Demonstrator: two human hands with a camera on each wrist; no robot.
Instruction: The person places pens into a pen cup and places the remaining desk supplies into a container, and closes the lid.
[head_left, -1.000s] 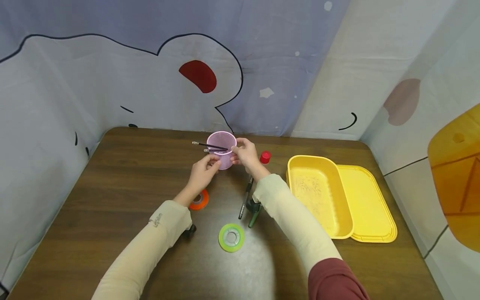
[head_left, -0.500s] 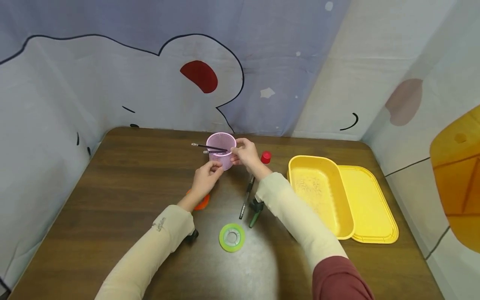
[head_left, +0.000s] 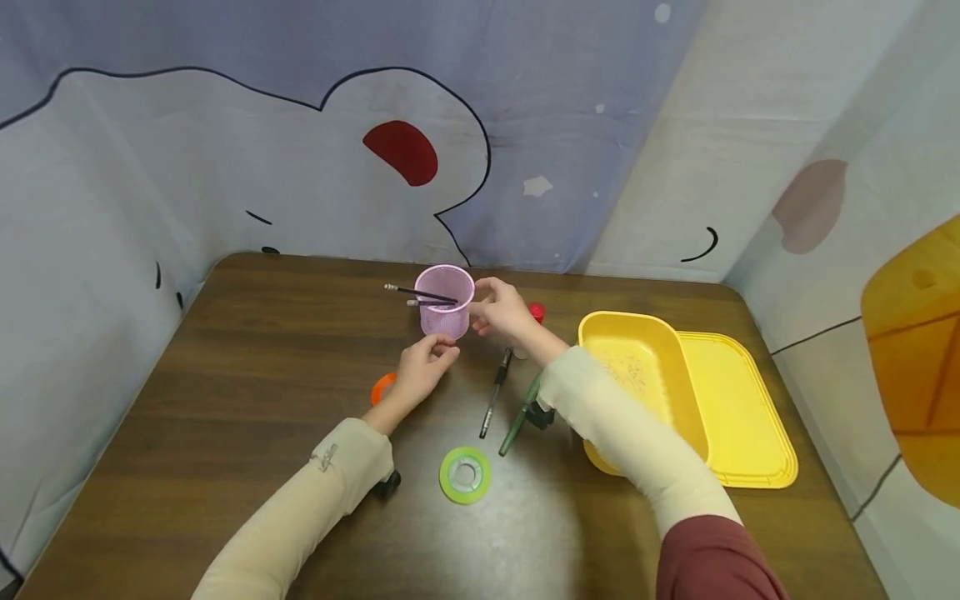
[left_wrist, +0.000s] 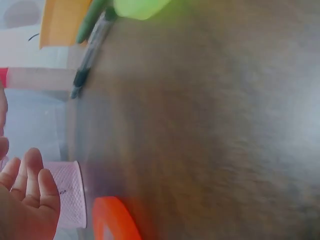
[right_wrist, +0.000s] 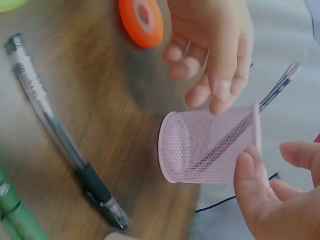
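Observation:
Near the back of the table stands a pink mesh pen cup [head_left: 446, 322]. Two dark pencils [head_left: 420, 292] lean in it, their eraser ends out over its left side. My right hand [head_left: 504, 312] is at the right of the cup's rim, fingers spread and loosely bent; in the right wrist view its fingertips overlap the rim. In front of the cup is my left hand [head_left: 424, 372], holding nothing, with its fingers relaxed. An orange tape roll [right_wrist: 141, 22] lies partly hidden under the left wrist in the head view.
A black-gripped pen [head_left: 495, 393], a green pen [head_left: 519, 417] and a green tape roll [head_left: 464, 476] lie in front. A red-capped bottle [head_left: 537, 312] stands behind the right wrist. On the right are a yellow bin [head_left: 678, 392] and its lid [head_left: 738, 408].
My left hand has drawn back from the cup toward me. My right hand has loosened from the rim and shifted slightly right. The cup and pencils have stayed nearly in place.

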